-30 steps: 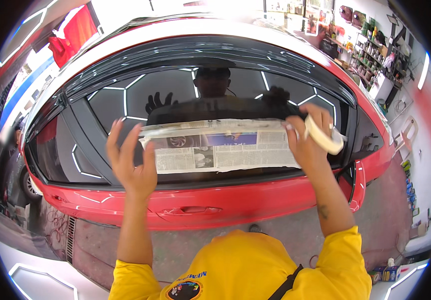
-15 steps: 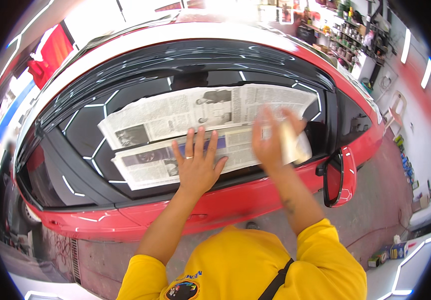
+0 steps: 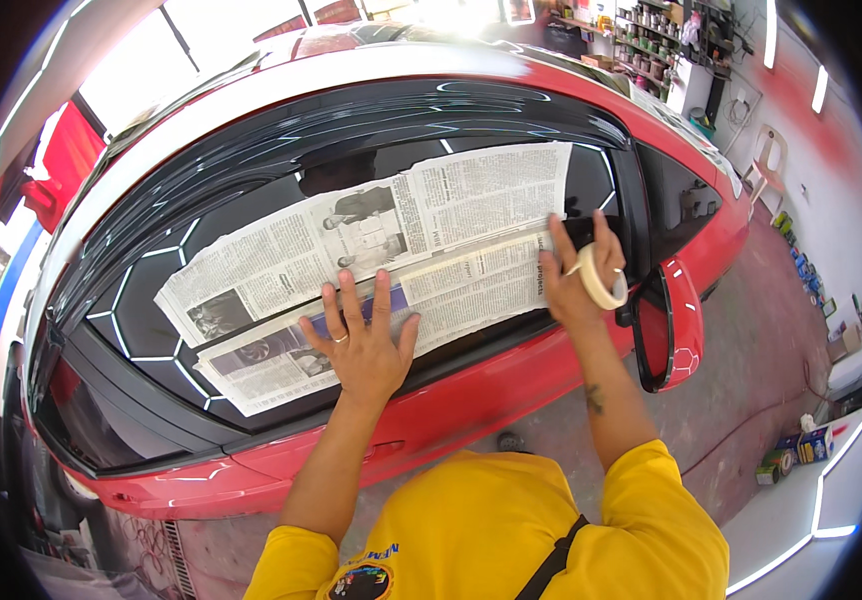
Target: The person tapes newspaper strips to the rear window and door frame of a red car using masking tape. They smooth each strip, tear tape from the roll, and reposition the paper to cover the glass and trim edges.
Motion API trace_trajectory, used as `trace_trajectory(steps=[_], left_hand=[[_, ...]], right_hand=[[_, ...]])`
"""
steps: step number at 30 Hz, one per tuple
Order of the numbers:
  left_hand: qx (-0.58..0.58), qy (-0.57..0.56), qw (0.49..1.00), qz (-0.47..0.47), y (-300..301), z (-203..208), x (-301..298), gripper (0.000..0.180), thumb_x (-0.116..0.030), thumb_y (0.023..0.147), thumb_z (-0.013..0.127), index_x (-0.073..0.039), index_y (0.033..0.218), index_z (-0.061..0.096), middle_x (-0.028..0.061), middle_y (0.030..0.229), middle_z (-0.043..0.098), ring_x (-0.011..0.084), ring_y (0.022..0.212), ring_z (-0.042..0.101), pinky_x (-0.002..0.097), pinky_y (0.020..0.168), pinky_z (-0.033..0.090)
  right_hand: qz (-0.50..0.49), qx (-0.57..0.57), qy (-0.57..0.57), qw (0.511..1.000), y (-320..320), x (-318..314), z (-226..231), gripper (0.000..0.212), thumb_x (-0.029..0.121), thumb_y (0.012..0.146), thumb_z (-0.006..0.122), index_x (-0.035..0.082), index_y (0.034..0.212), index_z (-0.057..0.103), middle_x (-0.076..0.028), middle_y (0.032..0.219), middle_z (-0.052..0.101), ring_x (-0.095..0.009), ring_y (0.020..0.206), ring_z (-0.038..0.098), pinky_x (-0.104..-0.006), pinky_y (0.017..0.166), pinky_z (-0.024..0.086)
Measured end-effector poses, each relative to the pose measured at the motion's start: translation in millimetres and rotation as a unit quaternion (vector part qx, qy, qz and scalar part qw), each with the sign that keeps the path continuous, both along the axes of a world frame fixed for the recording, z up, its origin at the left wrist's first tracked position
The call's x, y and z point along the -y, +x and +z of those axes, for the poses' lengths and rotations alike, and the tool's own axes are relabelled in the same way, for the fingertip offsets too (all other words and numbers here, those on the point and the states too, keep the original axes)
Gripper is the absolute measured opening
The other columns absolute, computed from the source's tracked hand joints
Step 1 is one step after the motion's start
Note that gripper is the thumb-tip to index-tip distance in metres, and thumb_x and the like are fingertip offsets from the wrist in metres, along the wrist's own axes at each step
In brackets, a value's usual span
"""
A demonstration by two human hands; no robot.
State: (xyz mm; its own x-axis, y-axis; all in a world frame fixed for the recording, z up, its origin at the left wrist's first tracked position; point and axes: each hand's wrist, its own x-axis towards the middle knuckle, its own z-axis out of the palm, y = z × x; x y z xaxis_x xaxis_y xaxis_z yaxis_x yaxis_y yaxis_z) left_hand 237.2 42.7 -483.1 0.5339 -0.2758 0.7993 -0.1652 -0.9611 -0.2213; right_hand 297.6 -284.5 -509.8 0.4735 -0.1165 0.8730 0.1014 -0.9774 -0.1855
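Note:
Two sheets of newspaper [image 3: 421, 245] lie over the side window of a red car [image 3: 471, 395]. My left hand [image 3: 363, 340] presses flat, fingers spread, on the lower sheet near its middle. My right hand [image 3: 581, 275] is at the right edge of the newspaper, with a roll of beige masking tape [image 3: 599, 280] hung around its fingers. A strip of tape runs along the seam between the two sheets. A ring shows on my left hand.
The red side mirror [image 3: 666, 325] sticks out just right of my right hand. Shelves with cans [image 3: 651, 40] stand at the far right, a white chair [image 3: 766, 160] beside them. Small boxes [image 3: 796, 455] lie on the floor at the lower right.
The newspaper, held up folded a second ago, now lies unfolded on the window. My right hand has slid right along the seam to the paper's edge; my left hand stays pressed on it.

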Motion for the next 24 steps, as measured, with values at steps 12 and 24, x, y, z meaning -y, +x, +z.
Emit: trace_trajectory(steps=[12, 24], left_hand=[[-0.034, 0.050, 0.997, 0.048, -60, 49, -175, 0.073, -0.035, 0.095, 0.078, -0.013, 0.160, 0.057, 0.0186, 0.172, 0.044, 0.0405, 0.163, 0.034, 0.0679, 0.131, 0.011], [0.053, 0.064, 0.994, -0.073, -64, 130, -258, 0.029, -0.011, 0.077, 0.093, -0.017, 0.104, 0.086, 0.0053, 0.130, 0.076, 0.0358, 0.130, 0.066, 0.0507, 0.103, 0.054]], right_hand=[[0.016, 0.017, -0.006, 1.000, 11, 16, -16, 0.048, 0.041, 0.107, 0.062, 0.031, 0.154, 0.067, -0.019, 0.166, 0.048, -0.041, 0.141, 0.049, -0.0536, 0.119, 0.036], [-0.029, -0.101, -0.019, 0.994, -1, 8, -12, 0.060, 0.049, 0.112, 0.056, 0.032, 0.169, 0.046, -0.022, 0.170, 0.041, -0.044, 0.146, 0.047, -0.0583, 0.120, 0.036]])
